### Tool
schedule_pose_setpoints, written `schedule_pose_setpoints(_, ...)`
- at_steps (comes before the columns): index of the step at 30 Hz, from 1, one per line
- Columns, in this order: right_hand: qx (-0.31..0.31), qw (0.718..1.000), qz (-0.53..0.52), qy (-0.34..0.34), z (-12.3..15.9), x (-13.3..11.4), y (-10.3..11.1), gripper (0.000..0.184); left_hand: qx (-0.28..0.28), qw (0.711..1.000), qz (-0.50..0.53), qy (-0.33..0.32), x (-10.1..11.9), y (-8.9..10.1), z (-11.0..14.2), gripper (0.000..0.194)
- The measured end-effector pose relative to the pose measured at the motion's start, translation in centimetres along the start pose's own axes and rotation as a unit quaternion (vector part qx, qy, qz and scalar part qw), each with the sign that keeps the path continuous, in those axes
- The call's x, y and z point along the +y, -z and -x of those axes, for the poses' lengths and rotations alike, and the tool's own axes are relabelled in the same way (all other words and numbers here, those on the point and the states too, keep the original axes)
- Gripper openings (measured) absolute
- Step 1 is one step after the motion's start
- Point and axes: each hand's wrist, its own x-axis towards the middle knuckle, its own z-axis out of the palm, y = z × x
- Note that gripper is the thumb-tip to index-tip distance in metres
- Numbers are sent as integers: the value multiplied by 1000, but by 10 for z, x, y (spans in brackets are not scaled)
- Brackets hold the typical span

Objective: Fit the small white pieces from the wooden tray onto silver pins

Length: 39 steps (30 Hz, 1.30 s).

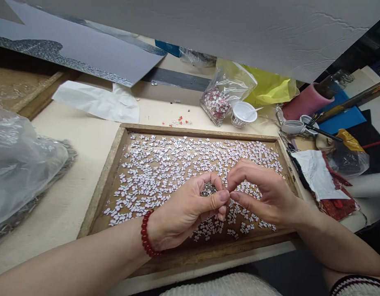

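A shallow wooden tray (107, 172) lies in front of me, strewn with several small white flower-shaped pieces (165, 164). My left hand (184, 209), with a red bead bracelet on the wrist, is cupped over the tray's near half and holds a heap of tiny silvery metal bits (208, 189). My right hand (264, 193) is right beside it, thumb and forefinger pinched together at the left hand's fingertips. Whether a bit sits in that pinch is hidden.
Behind the tray stand a clear bag of red-and-white pieces (219, 100), a small white cup (243, 114) and a yellow bag (270, 88). Tools, jars and rags (319, 172) crowd the right. A plastic-covered pile (20, 164) lies left; crumpled white paper (97, 100) behind.
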Motion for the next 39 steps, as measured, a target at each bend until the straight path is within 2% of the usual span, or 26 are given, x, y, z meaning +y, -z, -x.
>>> schedule_pose_setpoints(4, -5, 998, -45, -39, 1, 2, -1, 3, -16, 1000, 5, -2, 0, 0, 0, 21)
schedule_pose_setpoints(8, 11, 998, -47, -42, 0, 0, 1, 4, -9, 1000, 7, 7, 2, 0, 0, 18)
schedule_pose_setpoints(11, 65, 997, 26, -40, 1, 2, 12, 4, 30, 999, 9, 11, 4, -1, 0, 21)
schedule_pose_setpoints(15, 127, 976, 169, -60, 2, 18, 34, 4, 68, 997, 12, 20, 3, 0, -1, 26)
schedule_pose_setpoints(19, 115, 955, 267, -64, 2, 45, 44, 2, 23, 999, 12, 42, 0, 3, -2, 21)
schedule_pose_setpoints(25, 88, 922, 373, -44, -6, 73, 39, 7, -9, 997, -16, 73, 3, 4, -1, 23)
schedule_pose_setpoints(31, 40, 914, 400, -49, -15, 88, 34, 9, -16, 996, -50, 67, 4, 5, -1, 32)
schedule_pose_setpoints(35, 17, 910, 411, -60, -19, 93, 30, 10, 0, 998, -65, 27, 3, 4, -2, 28)
schedule_pose_setpoints(39, 0, 907, 415, -75, -22, 93, 27, 11, -8, 997, -59, 38, 4, 3, -1, 22)
